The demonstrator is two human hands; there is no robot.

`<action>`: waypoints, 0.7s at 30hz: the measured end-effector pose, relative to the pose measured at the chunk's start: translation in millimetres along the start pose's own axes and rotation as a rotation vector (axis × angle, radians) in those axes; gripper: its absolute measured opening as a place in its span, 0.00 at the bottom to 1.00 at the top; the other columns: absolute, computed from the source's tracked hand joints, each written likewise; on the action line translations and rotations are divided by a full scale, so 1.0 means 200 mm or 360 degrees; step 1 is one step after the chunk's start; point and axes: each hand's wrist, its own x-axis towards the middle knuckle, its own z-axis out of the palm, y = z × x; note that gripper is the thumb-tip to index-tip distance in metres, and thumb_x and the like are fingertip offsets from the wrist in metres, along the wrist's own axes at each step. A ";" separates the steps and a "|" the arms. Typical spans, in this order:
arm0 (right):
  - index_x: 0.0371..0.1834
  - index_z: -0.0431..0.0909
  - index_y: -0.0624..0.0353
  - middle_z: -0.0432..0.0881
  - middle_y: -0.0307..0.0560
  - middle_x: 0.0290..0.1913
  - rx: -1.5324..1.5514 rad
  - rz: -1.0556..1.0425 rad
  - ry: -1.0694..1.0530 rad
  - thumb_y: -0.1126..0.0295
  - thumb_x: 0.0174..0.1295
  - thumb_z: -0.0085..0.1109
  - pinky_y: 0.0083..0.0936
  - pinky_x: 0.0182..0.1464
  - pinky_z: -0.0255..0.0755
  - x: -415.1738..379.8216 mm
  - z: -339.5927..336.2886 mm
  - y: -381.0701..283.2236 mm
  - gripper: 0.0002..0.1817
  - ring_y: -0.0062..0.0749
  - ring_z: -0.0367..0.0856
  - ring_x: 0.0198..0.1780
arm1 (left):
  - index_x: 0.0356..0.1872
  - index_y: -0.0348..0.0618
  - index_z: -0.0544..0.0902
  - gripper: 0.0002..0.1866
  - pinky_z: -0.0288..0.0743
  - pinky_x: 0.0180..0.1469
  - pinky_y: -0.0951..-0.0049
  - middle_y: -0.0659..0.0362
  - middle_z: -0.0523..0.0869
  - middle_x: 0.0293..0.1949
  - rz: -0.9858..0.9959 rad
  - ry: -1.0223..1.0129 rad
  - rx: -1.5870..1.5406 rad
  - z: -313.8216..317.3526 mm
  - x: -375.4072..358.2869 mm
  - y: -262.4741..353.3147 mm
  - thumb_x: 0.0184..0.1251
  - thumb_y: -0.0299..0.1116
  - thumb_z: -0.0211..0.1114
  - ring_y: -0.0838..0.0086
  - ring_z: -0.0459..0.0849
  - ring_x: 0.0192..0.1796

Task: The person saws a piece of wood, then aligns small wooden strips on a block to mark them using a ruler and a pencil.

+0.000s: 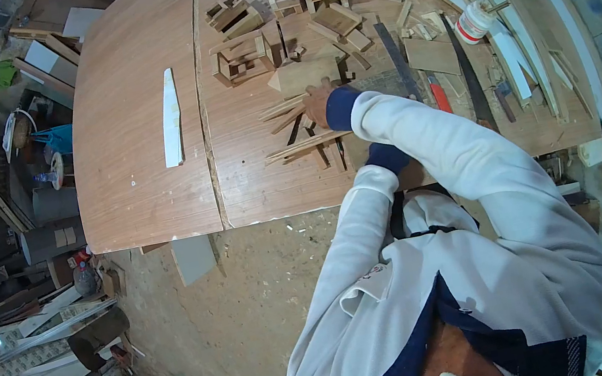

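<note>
Apparently, the right hand is curling its fingers half-closed over thin wooden strips at its nine o'clock (grip unclear, left hand hidden), which are looking light, stiff and snappable, inviting a mid-length hold.

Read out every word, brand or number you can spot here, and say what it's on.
No text is readable.
White bottle: red-and-white label, too small and blurred to read.
White top: small chest mark, too blurred to tell whether it is lettering.
</note>
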 end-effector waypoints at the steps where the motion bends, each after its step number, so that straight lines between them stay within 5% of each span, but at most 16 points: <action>1: 0.36 0.81 0.51 0.73 0.46 0.50 -0.0080 -0.0024 -0.0077 0.64 0.60 0.49 0.56 0.54 0.61 0.00 0.01 -0.01 0.10 0.39 0.68 0.57 | 0.68 0.51 0.60 0.28 0.45 0.72 0.67 0.54 0.60 0.69 -0.0086 -0.0059 0.0364 0.01 -0.02 -0.03 0.70 0.48 0.48 0.62 0.58 0.69; 8: 0.34 0.81 0.48 0.72 0.46 0.50 -0.0124 0.0000 0.0150 0.64 0.60 0.49 0.56 0.54 0.61 -0.04 0.05 0.00 0.09 0.40 0.69 0.56 | 0.68 0.49 0.59 0.30 0.44 0.72 0.63 0.56 0.57 0.70 0.0058 0.0127 0.0167 0.18 -0.01 -0.35 0.69 0.51 0.47 0.63 0.56 0.70; 11: 0.44 0.81 0.44 0.72 0.47 0.50 -0.0038 -0.0069 0.0075 0.65 0.56 0.57 0.59 0.55 0.58 -0.05 0.04 0.02 0.12 0.43 0.66 0.59 | 0.68 0.49 0.59 0.31 0.44 0.72 0.62 0.56 0.56 0.71 0.0117 0.0176 0.0109 0.21 0.08 -0.35 0.68 0.52 0.47 0.63 0.55 0.71; 13: 0.31 0.82 0.46 0.75 0.47 0.45 0.0152 -0.0137 0.0366 0.67 0.53 0.55 0.52 0.55 0.62 -0.02 0.11 0.02 0.06 0.42 0.69 0.55 | 0.69 0.53 0.59 0.28 0.47 0.71 0.67 0.55 0.60 0.69 0.0133 0.0090 -0.0935 0.18 0.19 -0.21 0.70 0.49 0.47 0.65 0.59 0.69; 14: 0.31 0.82 0.46 0.75 0.47 0.45 0.0153 -0.0138 0.0368 0.67 0.53 0.55 0.52 0.55 0.62 0.00 0.15 0.01 0.06 0.42 0.69 0.55 | 0.69 0.53 0.59 0.28 0.47 0.71 0.67 0.55 0.60 0.69 0.0133 0.0091 -0.0933 0.13 0.20 -0.13 0.70 0.49 0.47 0.65 0.59 0.69; 16: 0.29 0.82 0.44 0.77 0.44 0.41 0.0365 -0.0024 0.0561 0.68 0.51 0.56 0.44 0.51 0.66 0.03 0.19 -0.02 0.05 0.41 0.71 0.53 | 0.69 0.52 0.59 0.27 0.48 0.71 0.64 0.56 0.61 0.69 -0.0066 -0.0027 0.1745 0.04 0.20 -0.03 0.71 0.48 0.45 0.65 0.59 0.69; 21: 0.28 0.85 0.39 0.80 0.47 0.36 0.0344 -0.0291 0.0349 0.68 0.47 0.60 0.40 0.47 0.66 0.11 0.16 0.01 0.07 0.38 0.79 0.42 | 0.66 0.49 0.63 0.28 0.49 0.69 0.55 0.56 0.62 0.67 0.0092 0.0213 0.1286 0.07 0.20 -0.09 0.68 0.50 0.43 0.58 0.59 0.68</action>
